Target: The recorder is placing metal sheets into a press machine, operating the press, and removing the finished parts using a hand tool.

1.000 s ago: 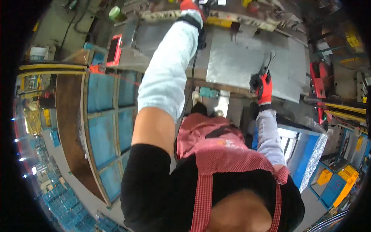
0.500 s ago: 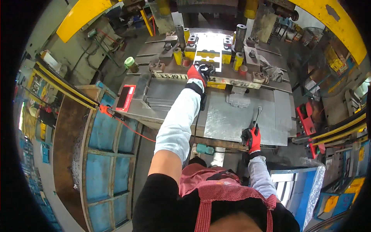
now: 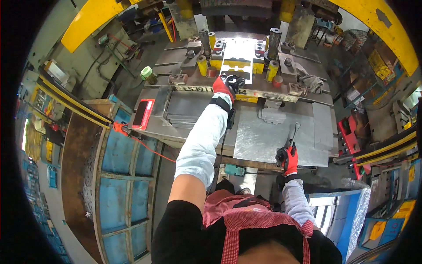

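My left hand (image 3: pixel 227 85), in a red and black glove, reaches out to the front edge of the die (image 3: pixel 195 89). Its fingers are bent closed at the near end of a bright metal strip with cut-outs (image 3: pixel 246 69), which lies between the die posts; the exact grip is partly hidden. Close to the front of the bench, my gloved right hand (image 3: pixel 288 160) is wrapped round a slim metal tool with a looped end (image 3: pixel 296 130). That tool points away from me over a flat grey sheet (image 3: pixel 259 140).
Stacked grey sheets (image 3: pixel 187 108) lie left of the flat sheet, beside a phone on a red pad (image 3: pixel 143 113). Yellow-topped posts (image 3: pixel 272 70) rise from the die. A blue bin (image 3: pixel 116 200) stands left; yellow guard bars (image 3: pixel 77 101) flank both sides. A grey rag (image 3: pixel 311 82) lies right.
The view has shifted slightly. Both hands keep almost the same places, the left at the strip and the right round the looped tool.
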Demonstrator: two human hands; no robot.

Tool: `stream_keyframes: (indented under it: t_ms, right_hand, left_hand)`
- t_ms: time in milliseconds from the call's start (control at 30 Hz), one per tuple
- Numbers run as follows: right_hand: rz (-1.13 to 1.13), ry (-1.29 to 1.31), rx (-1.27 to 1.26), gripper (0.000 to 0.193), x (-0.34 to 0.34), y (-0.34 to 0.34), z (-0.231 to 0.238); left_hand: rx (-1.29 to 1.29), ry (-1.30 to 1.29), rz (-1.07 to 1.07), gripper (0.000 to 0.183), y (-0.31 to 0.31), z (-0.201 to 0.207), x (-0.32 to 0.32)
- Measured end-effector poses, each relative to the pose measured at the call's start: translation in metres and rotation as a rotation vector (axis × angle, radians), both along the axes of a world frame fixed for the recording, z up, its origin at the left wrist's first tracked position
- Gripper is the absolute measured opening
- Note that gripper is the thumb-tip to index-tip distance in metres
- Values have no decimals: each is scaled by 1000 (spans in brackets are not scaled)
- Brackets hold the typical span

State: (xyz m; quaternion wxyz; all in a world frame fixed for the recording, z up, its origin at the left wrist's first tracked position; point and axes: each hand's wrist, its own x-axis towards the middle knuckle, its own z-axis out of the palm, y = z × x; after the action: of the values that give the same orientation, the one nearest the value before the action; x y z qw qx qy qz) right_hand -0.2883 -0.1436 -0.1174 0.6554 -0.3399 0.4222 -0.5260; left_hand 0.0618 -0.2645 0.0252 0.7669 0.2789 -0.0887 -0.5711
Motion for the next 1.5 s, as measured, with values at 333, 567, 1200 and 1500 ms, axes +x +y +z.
stream_keyframes:
  t_ms: [333, 567, 1200, 1500]
  right_hand:
    - [-17, 72, 50, 32, 3, -1, 7]
    - [-28, 0, 55, 42, -1, -8, -16]
    - [36, -77, 5, 36, 9, 1, 5]
    - [92, -51, -11, 50, -11, -9, -27]
  left_hand:
    - [27, 26, -60, 50, 0, 5, 1]
    - [-32, -46, 6, 41, 0, 8, -4]
    - [-88, -82, -48, 26, -18, -41, 41]
    - [-182, -139, -88, 40, 5, 2, 3]
